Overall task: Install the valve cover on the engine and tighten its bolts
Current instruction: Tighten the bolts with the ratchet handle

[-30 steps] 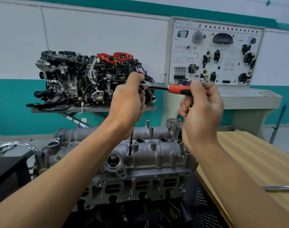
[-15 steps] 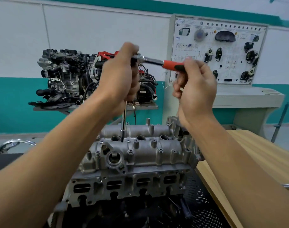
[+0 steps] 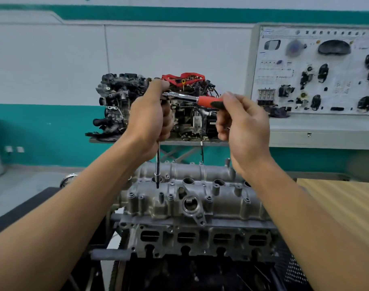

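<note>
Both bare hands up in front of the head camera, working one ratchet wrench (image 3: 187,98); left hand (image 3: 150,114) is fisted around the wrench head and the top of its long extension bar (image 3: 158,164), fingers wrapped tight; right hand (image 3: 241,124) pinches the red-and-black handle between thumb and fingertips, remaining fingers curled loosely (a light hold, not a full fist); wrench handle runs roughly level from left hand to right hand, tilted slightly down to the right; extension bar hangs near vertical below the left fist, its dark tip low over the valve cover (image 3: 192,194) next to a round opening on the cover's left rear; cannot tell whether the tip is seated on a bolt or just above the surface; the grey cast valve cover sits on top of the engine (image 3: 200,240), centre frame, between the two forearms, several bolts standing in bosses along its near edge; wooden table (image 3: 343,204) just right of the engine; second assembled engine (image 3: 120,106) with red parts on a stand behind the hands; training display panel (image 3: 318,72) on the wall at right rear.
</note>
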The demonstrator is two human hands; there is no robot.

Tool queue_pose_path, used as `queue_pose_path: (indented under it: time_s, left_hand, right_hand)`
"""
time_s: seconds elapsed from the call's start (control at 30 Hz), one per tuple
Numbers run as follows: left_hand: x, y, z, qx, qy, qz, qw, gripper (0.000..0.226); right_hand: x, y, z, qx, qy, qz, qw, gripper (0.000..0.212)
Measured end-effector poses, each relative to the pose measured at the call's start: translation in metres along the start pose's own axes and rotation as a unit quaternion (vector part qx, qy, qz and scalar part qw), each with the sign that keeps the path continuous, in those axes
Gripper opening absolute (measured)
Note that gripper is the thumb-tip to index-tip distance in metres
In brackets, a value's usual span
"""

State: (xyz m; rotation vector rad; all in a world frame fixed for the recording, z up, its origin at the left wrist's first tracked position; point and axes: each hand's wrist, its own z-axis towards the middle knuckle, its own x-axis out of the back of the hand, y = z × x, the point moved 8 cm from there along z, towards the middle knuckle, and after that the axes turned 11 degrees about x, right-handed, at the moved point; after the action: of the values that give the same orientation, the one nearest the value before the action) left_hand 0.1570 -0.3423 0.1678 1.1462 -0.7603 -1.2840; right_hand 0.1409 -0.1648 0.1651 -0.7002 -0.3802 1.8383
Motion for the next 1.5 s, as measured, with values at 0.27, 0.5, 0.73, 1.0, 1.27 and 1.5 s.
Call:
queue_pose_path:
  time_s: [0.27,0.5,0.73,1.0,1.27,1.5]
  left_hand:
    - [-0.01,-0.017,0.001,0.015,-0.009,-0.044,0.999,0.052]
    - [-0.012,-0.023,0.004,0.028,-0.013,-0.041,0.999,0.053]
    - [-0.019,-0.025,0.005,0.037,-0.022,-0.033,0.999,0.051]
    - [-0.024,-0.032,0.008,0.05,-0.067,-0.04,0.996,0.056]
    - [-0.028,-0.031,0.01,0.085,-0.149,-0.05,0.984,0.055]
    - [-0.035,-0.035,0.018,0.079,-0.134,-0.027,0.987,0.058]
  right_hand:
    - [0.008,-0.004,-0.002,0.008,0.018,0.003,1.0,0.018]
    - [0.014,0.001,-0.002,0.009,0.024,0.004,1.0,0.017]
    - [0.019,-0.007,-0.013,0.047,0.048,-0.017,0.998,0.017]
    - [0.01,-0.026,-0.031,0.162,-0.014,-0.019,0.987,0.015]
    - [0.0,0.073,0.036,-0.166,-0.056,0.023,0.984,0.044]
    - [0.03,0.024,-0.006,0.056,0.122,0.053,0.989,0.016]
